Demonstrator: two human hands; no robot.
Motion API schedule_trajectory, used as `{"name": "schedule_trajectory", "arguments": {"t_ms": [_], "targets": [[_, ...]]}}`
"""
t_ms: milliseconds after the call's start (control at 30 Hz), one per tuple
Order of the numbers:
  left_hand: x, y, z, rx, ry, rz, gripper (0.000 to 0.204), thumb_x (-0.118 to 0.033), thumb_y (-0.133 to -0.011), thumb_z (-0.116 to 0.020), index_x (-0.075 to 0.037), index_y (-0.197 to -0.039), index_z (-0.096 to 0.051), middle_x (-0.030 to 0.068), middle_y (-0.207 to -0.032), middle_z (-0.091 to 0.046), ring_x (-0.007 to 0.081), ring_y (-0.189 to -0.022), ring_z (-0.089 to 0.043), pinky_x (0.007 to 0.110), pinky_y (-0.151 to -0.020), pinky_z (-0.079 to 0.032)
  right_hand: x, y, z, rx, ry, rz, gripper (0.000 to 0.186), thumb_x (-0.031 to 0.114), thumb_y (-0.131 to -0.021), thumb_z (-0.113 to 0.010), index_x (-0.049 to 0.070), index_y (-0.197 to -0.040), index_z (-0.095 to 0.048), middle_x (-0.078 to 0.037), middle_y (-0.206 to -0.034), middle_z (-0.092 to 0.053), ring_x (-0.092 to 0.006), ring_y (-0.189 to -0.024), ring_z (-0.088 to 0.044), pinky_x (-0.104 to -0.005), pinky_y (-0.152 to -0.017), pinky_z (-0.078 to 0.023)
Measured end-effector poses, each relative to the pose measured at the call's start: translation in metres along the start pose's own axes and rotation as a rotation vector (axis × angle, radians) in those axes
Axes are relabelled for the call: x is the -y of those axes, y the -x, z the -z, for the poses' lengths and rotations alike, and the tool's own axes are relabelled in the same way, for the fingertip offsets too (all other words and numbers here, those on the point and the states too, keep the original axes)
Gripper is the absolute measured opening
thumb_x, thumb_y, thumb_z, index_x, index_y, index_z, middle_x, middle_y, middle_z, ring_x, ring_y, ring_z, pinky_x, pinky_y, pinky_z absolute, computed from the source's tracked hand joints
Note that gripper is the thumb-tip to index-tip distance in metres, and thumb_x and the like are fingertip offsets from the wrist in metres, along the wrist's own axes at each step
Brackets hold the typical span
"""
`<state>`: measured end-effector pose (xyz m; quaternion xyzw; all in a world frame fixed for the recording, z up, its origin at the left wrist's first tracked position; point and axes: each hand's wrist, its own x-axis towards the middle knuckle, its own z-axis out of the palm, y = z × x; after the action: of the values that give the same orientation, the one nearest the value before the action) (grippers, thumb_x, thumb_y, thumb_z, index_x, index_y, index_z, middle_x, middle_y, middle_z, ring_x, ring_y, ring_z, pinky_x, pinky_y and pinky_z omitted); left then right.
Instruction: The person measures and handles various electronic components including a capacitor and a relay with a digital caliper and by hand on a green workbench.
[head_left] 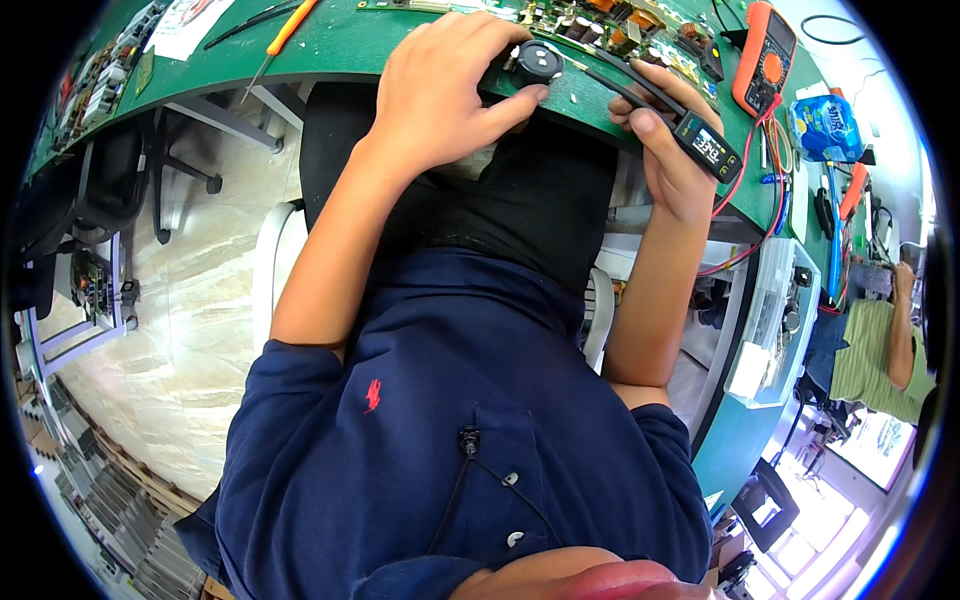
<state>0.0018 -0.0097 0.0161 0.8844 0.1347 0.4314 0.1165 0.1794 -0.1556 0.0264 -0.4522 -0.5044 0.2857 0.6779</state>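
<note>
Between the thumb and fingers of my left hand (440, 95) is a small round black component (539, 62) with light metal spots on its face, held at the front edge of the green bench (330, 45). My right hand (665, 140) grips a black digital test tweezers (710, 146) with a small lit screen. Its long arms slant up and left toward the round component. Whether the tips touch it I cannot tell.
Populated circuit boards (625, 35) lie just beyond my hands. An orange multimeter (768, 62) with red leads, a blue packet (826, 128) and a clear plastic box (778, 325) are on the right. An orange-handled screwdriver (289, 28) lies at left. Another person (880, 350) is at far right.
</note>
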Motion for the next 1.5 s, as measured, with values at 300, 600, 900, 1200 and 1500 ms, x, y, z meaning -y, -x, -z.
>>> {"name": "schedule_trajectory", "arguments": {"t_ms": [300,600,900,1200,1500], "targets": [[-0.001,0.0,0.0,0.027,0.022,0.018,0.037,-0.029,-0.074,-0.074,-0.008,-0.102,-0.063,0.007,-0.092,-0.063,0.0284,-0.086,-0.06,0.036,-0.073,-0.047,0.001,0.0,-0.001,-0.026,0.022,-0.023,0.04,0.004,-0.082,-0.072,-0.007,-0.118,-0.059,-0.017,-0.098,-0.067,-0.0215,-0.089,-0.068,-0.0298,-0.079,-0.056],[0.013,0.007,-0.007,-0.005,0.04,0.025,0.037,-0.031,-0.078,-0.071,-0.007,-0.105,-0.063,0.009,-0.094,-0.064,0.0297,-0.087,-0.06,0.036,-0.074,-0.046,0.002,-0.004,0.0,-0.031,0.056,-0.069,0.037,0.014,-0.087,-0.068,-0.005,-0.117,-0.06,-0.014,-0.093,-0.068,-0.0178,-0.083,-0.066,-0.0261,-0.074,-0.052],[0.015,0.008,0.001,0.056,0.247,0.165,0.036,-0.023,-0.081,-0.067,-0.006,-0.113,-0.063,0.0097,-0.096,-0.066,0.0239,-0.087,-0.063,0.032,-0.078,-0.047,-0.003,-0.005,0.002,-0.051,-0.022,-0.044,0.036,0.015,-0.09,-0.064,-0.006,-0.119,-0.058,-0.015,-0.09,-0.067,-0.0168,-0.08,-0.063,-0.0258,-0.072,-0.048],[0.006,0.003,0.007,0.072,0.362,0.243,0.036,-0.021,-0.08,-0.066,-0.007,-0.113,-0.062,0.0095,-0.098,-0.066,0.0223,-0.086,-0.062,0.031,-0.079,-0.047,-0.002,-0.006,0.002,-0.039,-0.029,-0.041,0.037,0.015,-0.091,-0.064,-0.005,-0.12,-0.057,-0.014,-0.09,-0.067,-0.0167,-0.08,-0.063,-0.0257,-0.072,-0.048],[0.0,-0.001,0.005,0.074,0.157,0.152,0.035,-0.026,-0.075,-0.073,-0.01,-0.105,-0.063,0.0063,-0.096,-0.065,0.0254,-0.084,-0.061,0.033,-0.075,-0.048,0.001,-0.007,0.001,-0.009,0.054,-0.041,0.038,0.015,-0.089,-0.065,-0.006,-0.12,-0.057,-0.014,-0.091,-0.067,-0.0162,-0.081,-0.064,-0.025,-0.073,-0.05]]}}
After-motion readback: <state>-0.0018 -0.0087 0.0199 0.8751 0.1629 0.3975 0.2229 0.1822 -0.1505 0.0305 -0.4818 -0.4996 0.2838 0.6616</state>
